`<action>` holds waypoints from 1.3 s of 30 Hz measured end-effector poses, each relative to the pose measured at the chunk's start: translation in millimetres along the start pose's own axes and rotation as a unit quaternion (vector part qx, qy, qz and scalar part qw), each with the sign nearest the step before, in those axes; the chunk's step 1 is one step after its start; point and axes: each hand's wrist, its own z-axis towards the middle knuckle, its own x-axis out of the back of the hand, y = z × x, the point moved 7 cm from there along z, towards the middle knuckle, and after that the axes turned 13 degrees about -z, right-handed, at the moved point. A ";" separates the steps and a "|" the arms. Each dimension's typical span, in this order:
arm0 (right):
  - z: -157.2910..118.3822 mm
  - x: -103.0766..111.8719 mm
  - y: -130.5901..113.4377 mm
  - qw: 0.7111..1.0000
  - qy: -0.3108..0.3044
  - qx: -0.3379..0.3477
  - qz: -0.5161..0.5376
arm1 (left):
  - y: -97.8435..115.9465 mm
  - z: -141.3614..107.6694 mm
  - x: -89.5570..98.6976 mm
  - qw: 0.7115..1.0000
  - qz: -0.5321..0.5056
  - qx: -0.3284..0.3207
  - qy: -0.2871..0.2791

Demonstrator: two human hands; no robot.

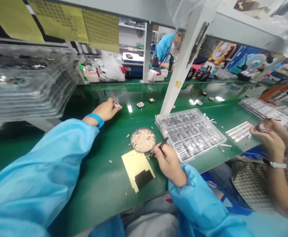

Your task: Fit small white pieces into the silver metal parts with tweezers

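Left hand (106, 110), beyond and left of round dish (141, 151): pinching small device (116, 104), partly finger-hidden. Right hand (169, 162), right of dish: gripping apparently black tweezers (163, 143), tips indistinct.

No readable text, label, brand, number or sign is being shown around the green workbench (97, 187).

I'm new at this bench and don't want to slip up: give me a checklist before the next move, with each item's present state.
1. Left hand has a device at its fingertips: ok.
2. Device lifted off the bench: cannot tell.
3. Right hand holds the tweezers: ok.
4. Tweezers gripping a piece: cannot tell, tips too small.
5. Dish stocked with pieces: ok.
6. No pieces strayed outside the dish: not ok.
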 end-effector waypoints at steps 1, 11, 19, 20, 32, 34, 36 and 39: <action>-2.8 0.0 1.5 0.999 -0.012 -0.007 0.033 | 4.1 -19.3 -1.6 1.000 -0.015 0.000 -0.006; -25.8 -5.3 -16.8 0.991 -0.077 0.110 -0.014 | 48.6 -206.6 -73.4 0.879 -0.399 0.192 -0.177; -21.4 8.1 1.2 0.987 0.040 0.010 0.155 | 45.9 -215.0 -78.6 0.867 -0.432 0.191 -0.162; -20.7 7.5 -0.8 0.985 0.042 0.020 0.166 | 45.6 -216.6 -79.1 0.865 -0.435 0.194 -0.158; -18.6 -2.3 -8.3 0.984 0.018 0.046 0.172 | 43.3 -220.4 -79.7 0.864 -0.450 0.181 -0.134; -18.5 -5.1 -4.7 0.982 0.009 0.031 0.186 | 41.3 -220.8 -80.4 0.863 -0.451 0.180 -0.137; -18.4 -8.1 -1.0 0.979 0.000 0.014 0.201 | 39.3 -221.2 -80.9 0.862 -0.453 0.182 -0.138; -18.1 -12.9 2.9 0.974 -0.019 -0.009 0.227 | 38.8 -221.4 -81.2 0.858 -0.461 0.182 -0.138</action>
